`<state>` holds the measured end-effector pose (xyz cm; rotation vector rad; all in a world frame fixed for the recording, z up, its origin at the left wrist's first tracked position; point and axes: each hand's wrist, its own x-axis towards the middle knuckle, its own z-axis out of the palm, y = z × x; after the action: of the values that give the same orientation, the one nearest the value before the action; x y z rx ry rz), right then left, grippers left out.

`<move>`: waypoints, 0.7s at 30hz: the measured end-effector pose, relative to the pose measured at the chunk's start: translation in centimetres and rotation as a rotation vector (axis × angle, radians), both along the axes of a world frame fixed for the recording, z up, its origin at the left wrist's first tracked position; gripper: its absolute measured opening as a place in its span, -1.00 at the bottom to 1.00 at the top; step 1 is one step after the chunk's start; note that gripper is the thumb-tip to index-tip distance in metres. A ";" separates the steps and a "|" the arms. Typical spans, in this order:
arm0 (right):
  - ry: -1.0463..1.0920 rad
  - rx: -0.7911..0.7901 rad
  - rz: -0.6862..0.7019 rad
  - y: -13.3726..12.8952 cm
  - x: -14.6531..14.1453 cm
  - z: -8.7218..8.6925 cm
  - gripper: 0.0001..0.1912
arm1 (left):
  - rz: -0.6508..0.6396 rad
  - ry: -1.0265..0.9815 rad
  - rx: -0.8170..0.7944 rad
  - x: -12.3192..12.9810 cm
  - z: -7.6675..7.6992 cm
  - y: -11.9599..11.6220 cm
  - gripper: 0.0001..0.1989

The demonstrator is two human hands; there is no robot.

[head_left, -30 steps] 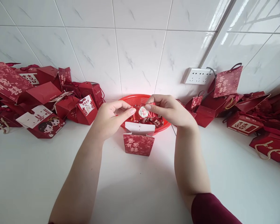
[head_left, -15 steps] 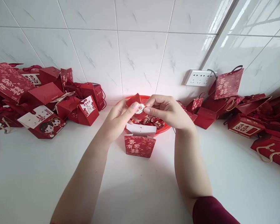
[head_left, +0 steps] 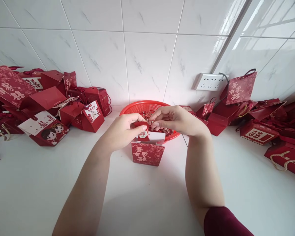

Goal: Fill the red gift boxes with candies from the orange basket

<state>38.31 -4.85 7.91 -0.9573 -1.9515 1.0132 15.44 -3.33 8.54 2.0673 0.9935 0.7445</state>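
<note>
My left hand [head_left: 124, 129] is closed on a small red packet [head_left: 144, 133] with a round whitish label, thumb on its front. The packet is over the left side of the open top of a red gift box [head_left: 147, 154] with white lettering, which stands upright on the counter. My right hand [head_left: 173, 119] is just right of the packet, its thumb and fingers bent but apart, with nothing visible between them. Behind both hands is a red plastic basket [head_left: 130, 107] holding several dark red wrapped pieces [head_left: 167, 129]; the hands and box hide part of it.
Red gift boxes [head_left: 93, 116] are heaped along the left of the white counter [head_left: 147, 203]. More red boxes [head_left: 260, 132] crowd the right side, some with cord handles. A white power strip [head_left: 210, 82] is against the tiled wall [head_left: 147, 65].
My left hand has brought the red packet down from above the basket to the box's opening. My right hand has come off the packet and lowered slightly.
</note>
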 end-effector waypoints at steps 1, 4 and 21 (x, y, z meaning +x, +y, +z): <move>-0.023 -0.009 0.009 -0.1 0.1 0.1 -0.69 | 0.012 -0.030 0.015 0.1 -0.1 0.1 -0.86; -0.107 0.013 0.041 -0.3 0.0 0.5 -0.71 | 0.054 -0.157 0.043 0.6 -0.6 0.5 -0.84; -0.467 0.126 0.086 -2.9 0.7 1.4 -0.86 | -0.276 0.212 0.092 -1.3 -0.2 1.2 -0.68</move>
<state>39.05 -7.75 9.35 -1.1195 -2.4253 0.7448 14.16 -2.10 8.30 2.3398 0.7726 0.4428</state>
